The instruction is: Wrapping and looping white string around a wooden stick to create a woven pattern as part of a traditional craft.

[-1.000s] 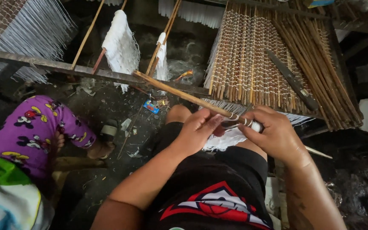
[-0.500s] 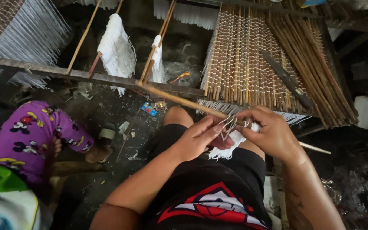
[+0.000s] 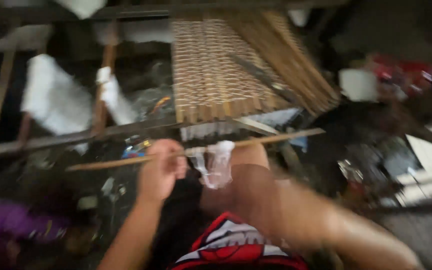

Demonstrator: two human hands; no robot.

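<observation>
Stick point(image 3: 256, 141) of bamboo, long and thin, lies level just below the woven mat point(image 3: 211, 75), with a white thread tuft point(image 3: 215, 160) hanging from its middle. Left hand point(image 3: 160, 170) is clenched around the stick beside the tuft. Right hand is lost in blur; its grip I cannot tell. Seemingly mid-binding; the next wrap needs a steady stick.
</observation>
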